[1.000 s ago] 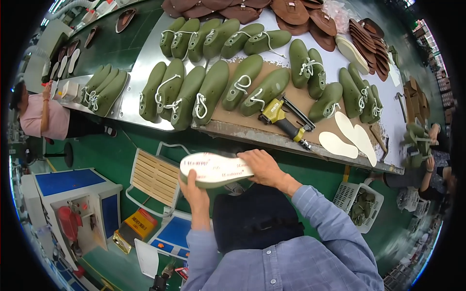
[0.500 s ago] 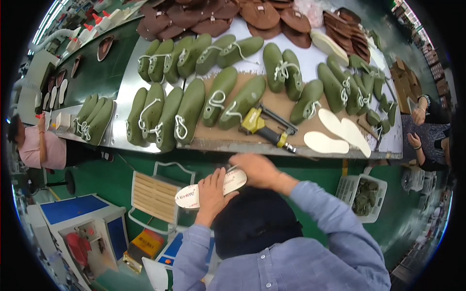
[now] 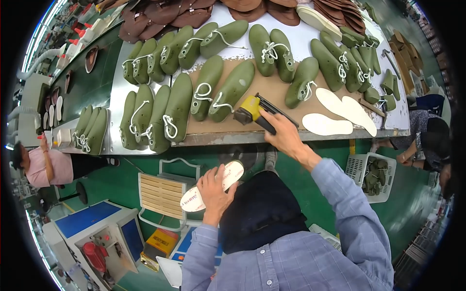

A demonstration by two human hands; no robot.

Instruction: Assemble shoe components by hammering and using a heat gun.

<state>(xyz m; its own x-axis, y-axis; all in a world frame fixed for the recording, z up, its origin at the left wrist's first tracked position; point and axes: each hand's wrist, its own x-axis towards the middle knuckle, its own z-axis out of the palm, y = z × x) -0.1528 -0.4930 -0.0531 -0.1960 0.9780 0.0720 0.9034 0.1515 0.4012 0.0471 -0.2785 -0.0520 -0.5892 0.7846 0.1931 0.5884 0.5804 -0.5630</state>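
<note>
My left hand (image 3: 215, 190) is closed around a white insole (image 3: 233, 172) with red printing, held in front of me below the table edge. Whether a shoe last lies under it cannot be told. My right hand (image 3: 285, 137) reaches over the table edge, its fingers wrapped round the dark handle of a yellow and black staple gun (image 3: 250, 109). The gun lies at the front of the brown board. Just left of it stand green shoe lasts (image 3: 234, 92) with white cords. White insoles (image 3: 328, 124) lie to its right.
Rows of green lasts (image 3: 177, 104) cover the table (image 3: 213, 139), with brown leather uppers (image 3: 165, 14) stacked behind. A hammer (image 3: 373, 107) rests at the right. A white crate (image 3: 357, 168) of lasts and a wooden-slatted chair (image 3: 160, 195) stand on the floor. People are at both sides.
My right hand has left the insole and moved forward and right onto the staple gun's handle. The left hand keeps the insole, slightly lower and more tilted. The whole view has shifted.
</note>
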